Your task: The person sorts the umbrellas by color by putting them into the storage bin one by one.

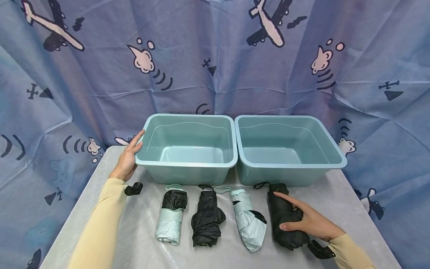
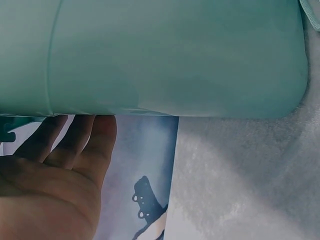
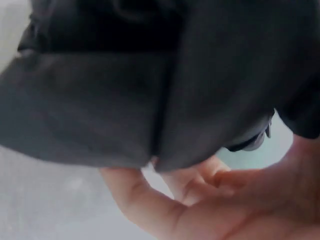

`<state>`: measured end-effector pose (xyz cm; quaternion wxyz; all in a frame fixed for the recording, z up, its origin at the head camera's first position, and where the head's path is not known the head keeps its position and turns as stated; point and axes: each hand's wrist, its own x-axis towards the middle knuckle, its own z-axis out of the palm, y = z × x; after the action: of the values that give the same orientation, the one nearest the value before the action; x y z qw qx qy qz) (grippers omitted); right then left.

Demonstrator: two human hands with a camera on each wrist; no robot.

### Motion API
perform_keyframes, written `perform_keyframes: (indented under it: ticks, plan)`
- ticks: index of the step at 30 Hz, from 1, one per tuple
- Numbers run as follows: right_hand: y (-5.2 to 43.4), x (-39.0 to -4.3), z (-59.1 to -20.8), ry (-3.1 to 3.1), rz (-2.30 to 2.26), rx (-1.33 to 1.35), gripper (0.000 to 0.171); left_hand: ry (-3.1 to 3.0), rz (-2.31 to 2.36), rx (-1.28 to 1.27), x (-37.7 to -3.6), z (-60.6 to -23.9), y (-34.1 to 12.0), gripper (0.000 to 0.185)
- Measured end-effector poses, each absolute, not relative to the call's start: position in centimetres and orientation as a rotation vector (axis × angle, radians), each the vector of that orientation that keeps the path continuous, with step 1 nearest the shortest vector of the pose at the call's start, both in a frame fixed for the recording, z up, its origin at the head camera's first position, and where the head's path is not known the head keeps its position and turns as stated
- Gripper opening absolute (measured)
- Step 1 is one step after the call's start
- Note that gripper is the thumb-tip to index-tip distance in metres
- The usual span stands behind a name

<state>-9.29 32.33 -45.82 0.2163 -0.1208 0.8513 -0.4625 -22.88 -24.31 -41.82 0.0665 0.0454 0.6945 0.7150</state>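
Several folded umbrellas lie in a row on the table. My right hand [image 1: 310, 220] reaches over the rightmost black umbrella [image 1: 280, 213] and grips it, thumb and fingers spread along its body. In the right wrist view its dark fabric [image 3: 100, 110] fills the top, with fingers bent against its edge. My left hand [image 1: 127, 160] touches the left side of the left green bin [image 1: 188, 170], its fingers extended at the rim. In the left wrist view, the fingertips meet the wall of that bin [image 2: 175, 65].
A second green bin [image 1: 285, 173] stands right beside the first. Left of the gripped umbrella lie a pale green umbrella [image 1: 248, 228], a black umbrella [image 1: 206, 220] and another pale green umbrella [image 1: 169, 224]. A patterned blue curtain [image 1: 215, 56] hangs behind the grey-white table [image 1: 134, 231].
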Motion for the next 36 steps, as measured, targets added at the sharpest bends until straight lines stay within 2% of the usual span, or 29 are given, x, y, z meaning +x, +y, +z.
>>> perform_keyframes:
  ticks: [9,17,25,36]
  plan:
    - [30.7,-7.1,-40.3,2.576,-1.154,-0.53,0.087,2.102,2.16,0.13,-22.8,-41.9,-24.3,0.055]
    - [27.5,-8.1,-35.8,2.473,-1.358,-0.797,0.091,2.114,2.16,0.143,-22.9,-42.0,-24.3,0.055]
    - [22.0,-12.6,-32.2,2.384,-1.412,-0.855,0.092,2.092,2.173,0.133,-22.8,-42.1,-24.4,0.055]
    - [13.7,-20.8,-30.8,2.122,-1.586,-0.719,0.087,2.102,2.162,0.132,-22.9,-41.9,-24.4,0.055]
